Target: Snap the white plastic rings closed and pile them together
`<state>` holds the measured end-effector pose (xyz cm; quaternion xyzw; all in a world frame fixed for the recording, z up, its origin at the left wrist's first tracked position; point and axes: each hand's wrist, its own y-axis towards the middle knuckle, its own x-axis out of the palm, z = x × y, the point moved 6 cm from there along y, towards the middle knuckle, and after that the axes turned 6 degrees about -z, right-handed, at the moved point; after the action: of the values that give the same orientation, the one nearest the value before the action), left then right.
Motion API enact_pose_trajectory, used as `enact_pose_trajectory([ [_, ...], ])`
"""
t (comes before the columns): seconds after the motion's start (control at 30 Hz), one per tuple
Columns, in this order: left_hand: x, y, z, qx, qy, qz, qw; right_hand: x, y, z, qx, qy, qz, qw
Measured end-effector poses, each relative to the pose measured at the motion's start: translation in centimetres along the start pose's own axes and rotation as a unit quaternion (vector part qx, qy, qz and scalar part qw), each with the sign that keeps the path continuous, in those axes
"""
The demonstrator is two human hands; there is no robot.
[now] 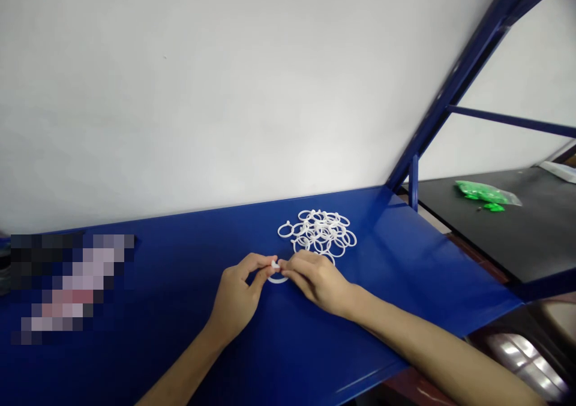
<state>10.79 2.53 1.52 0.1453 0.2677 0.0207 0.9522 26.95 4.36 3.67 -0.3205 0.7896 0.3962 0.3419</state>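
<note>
A thin white ring (278,280) is held between my two hands, low over the blue table (180,286). My left hand (240,289) pinches it from the left with thumb and forefinger, at a small white knob on its upper side. From the right, the fingertips of my right hand (317,277) close on the same spot, partly hiding the ring. Just beyond my right hand lies a loose heap of similar white rings (321,232), overlapping one another, several with small knobs.
A white wall (225,94) rises behind the table. Blue metal framing (432,118) slants up at the right. Past it, a black table (504,232) carries a clear bag of green pieces (486,193). A blurred-out patch (81,280) covers something at the left.
</note>
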Motion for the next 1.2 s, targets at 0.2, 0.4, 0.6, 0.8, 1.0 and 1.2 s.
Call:
enact_pose_trajectory([
  [0.2, 0.0, 0.8, 0.8, 0.073, 0.138, -0.042, 0.987, -0.8, 0.5, 0.7, 0.029, -0.079, 0.022, 0.996],
  [0.4, -0.9, 1.8, -2.9, 0.03, 0.328, -0.067, 0.942, -3.7, 1.2, 5.3, 0.152, -0.178, 0.131, 0.963],
  [0.6, -0.8, 1.7, -4.0, 0.036, 0.336, -0.077, 0.938, -4.7, 0.6, 6.4, 0.184, -0.256, 0.146, 0.938],
  [0.8, -0.6, 1.6, -3.7, 0.048, 0.362, -0.075, 0.928, -1.8, 0.8, 1.2, 0.044, -0.175, 0.01, 0.984],
  [1.0, -0.6, 1.6, -3.4, 0.052, 0.361, -0.08, 0.928, 1.8, 0.6, -0.3, 0.011, -0.1, -0.17, 0.98],
  [1.2, -0.6, 1.5, -3.5, 0.058, 0.356, -0.074, 0.93, 1.5, 0.5, 0.1, 0.038, -0.057, -0.165, 0.984],
])
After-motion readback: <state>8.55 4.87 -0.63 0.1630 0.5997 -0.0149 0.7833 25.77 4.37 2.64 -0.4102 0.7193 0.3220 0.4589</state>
